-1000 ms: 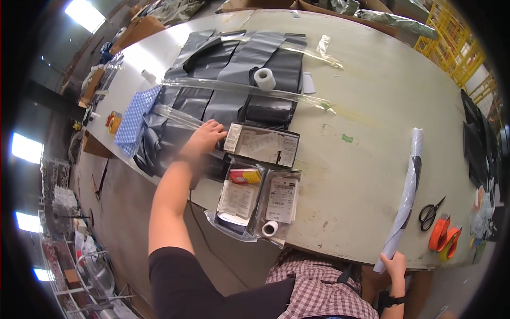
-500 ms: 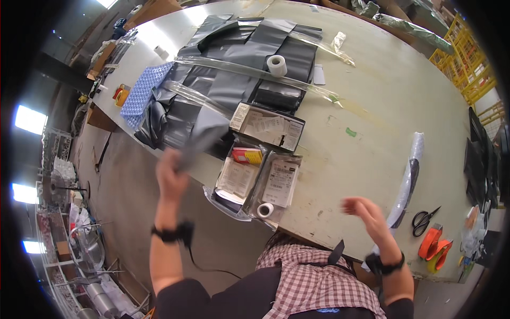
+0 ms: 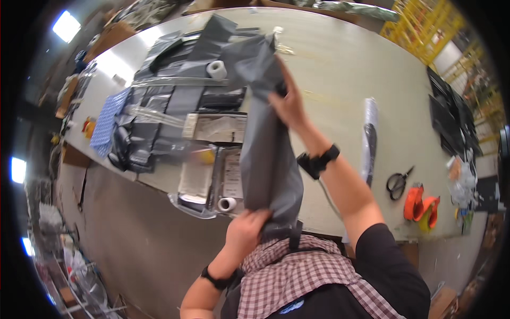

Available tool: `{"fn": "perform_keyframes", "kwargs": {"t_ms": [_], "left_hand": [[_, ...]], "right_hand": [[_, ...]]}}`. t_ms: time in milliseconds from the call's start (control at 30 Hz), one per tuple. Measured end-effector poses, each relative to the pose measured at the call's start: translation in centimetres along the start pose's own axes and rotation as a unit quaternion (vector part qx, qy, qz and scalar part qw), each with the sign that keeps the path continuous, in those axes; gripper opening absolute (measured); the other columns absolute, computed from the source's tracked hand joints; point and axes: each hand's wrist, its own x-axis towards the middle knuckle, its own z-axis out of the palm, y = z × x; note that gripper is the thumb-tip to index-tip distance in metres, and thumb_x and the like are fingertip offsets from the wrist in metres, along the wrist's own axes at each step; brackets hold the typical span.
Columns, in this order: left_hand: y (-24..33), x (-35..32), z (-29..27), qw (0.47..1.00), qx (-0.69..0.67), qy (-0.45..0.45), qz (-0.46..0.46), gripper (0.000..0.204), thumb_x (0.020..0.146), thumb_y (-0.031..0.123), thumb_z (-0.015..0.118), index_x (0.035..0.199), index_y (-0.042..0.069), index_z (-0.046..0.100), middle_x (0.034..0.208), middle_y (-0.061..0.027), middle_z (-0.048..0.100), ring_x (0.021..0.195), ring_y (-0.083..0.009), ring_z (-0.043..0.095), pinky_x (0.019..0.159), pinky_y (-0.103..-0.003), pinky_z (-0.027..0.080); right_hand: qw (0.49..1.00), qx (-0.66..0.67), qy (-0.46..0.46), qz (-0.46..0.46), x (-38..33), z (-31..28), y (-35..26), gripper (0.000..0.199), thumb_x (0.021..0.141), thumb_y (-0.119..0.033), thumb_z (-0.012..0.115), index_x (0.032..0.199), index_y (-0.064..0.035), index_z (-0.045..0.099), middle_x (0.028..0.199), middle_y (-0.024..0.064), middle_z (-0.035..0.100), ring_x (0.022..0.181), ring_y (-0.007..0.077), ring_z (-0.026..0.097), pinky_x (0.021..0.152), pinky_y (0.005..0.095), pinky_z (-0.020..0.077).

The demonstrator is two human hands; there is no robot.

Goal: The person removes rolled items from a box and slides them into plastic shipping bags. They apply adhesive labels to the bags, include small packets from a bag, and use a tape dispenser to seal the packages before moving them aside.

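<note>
We pinch the near end of the grey bag (image 3: 268, 165) with our left hand (image 3: 247, 229) across the table's (image 3: 332, 69) near edge, unsure whether our spread right hand (image 3: 289, 103) grips its far side; light, limp, probably slippery, it's best held by its edges.

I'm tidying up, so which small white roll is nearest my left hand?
The near white roll, just beyond your left hand, beside the labels; the far white roll sits on plastic sheets.
</note>
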Motion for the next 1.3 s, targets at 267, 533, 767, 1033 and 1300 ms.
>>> {"fn": "perform_keyframes", "kwargs": {"t_ms": [267,533,767,1033,1300], "left_hand": [[1.2,8.0,14.5,0.965,0.081,-0.179,0.175,0.035,0.080,0.026,0.054,0.109,0.008,0.060,0.125,-0.0219,0.049,0.104,-0.0376,0.051,0.090,-0.041,0.043],[-1.1,19.7,15.2,0.904,0.114,-0.273,0.309,0.059,0.066,0.033,0.073,0.121,0.037,0.053,0.142,-0.0171,0.031,0.127,-0.0364,0.033,0.100,-0.044,0.035],[-0.7,24.3,19.1,0.955,0.025,-0.189,0.227,0.049,0.059,0.028,0.079,0.104,0.019,0.060,0.124,-0.0171,0.045,0.114,-0.0353,0.042,0.093,-0.040,0.040],[-2.2,25.5,20.6,0.947,0.092,-0.157,0.265,0.029,0.063,0.007,0.067,0.089,0.006,0.055,0.095,-0.0097,0.052,0.098,-0.0292,0.050,0.085,-0.035,0.044],[-2.1,27.1,21.0,0.968,-0.112,-0.156,0.163,0.016,0.068,0.003,0.062,0.082,0.003,0.069,0.086,-0.0134,0.064,0.080,-0.0288,0.062,0.072,-0.033,0.048]], "right_hand": [[0.731,-0.606,-0.109,0.295,-13.1,-24.0,3.4,0.095,0.071,-0.039,0.071,0.138,0.0031,0.018,0.132,0.0291,0.035,0.124,0.0436,0.032,0.101,0.0441,0.0328],[0.810,-0.209,0.069,0.543,-32.9,-23.2,-10.7,0.083,0.064,-0.028,0.073,0.129,0.0042,0.032,0.114,0.0196,0.051,0.105,0.0299,0.053,0.089,0.0389,0.0426],[0.798,0.141,0.188,0.554,-38.0,-22.6,-22.2,0.073,0.064,-0.015,0.074,0.125,0.0004,0.037,0.103,0.0095,0.055,0.080,0.0171,0.062,0.077,0.0320,0.0500],[0.829,-0.029,0.077,0.553,-42.7,-20.3,-27.4,0.067,0.062,-0.017,0.076,0.120,-0.0009,0.046,0.104,0.0064,0.057,0.093,0.0131,0.054,0.085,0.0280,0.0417],[0.793,-0.246,-0.026,0.556,-42.7,-20.0,-26.4,0.063,0.060,-0.024,0.073,0.114,-0.0029,0.048,0.099,0.0182,0.059,0.088,0.0324,0.060,0.077,0.0358,0.0481]]}}
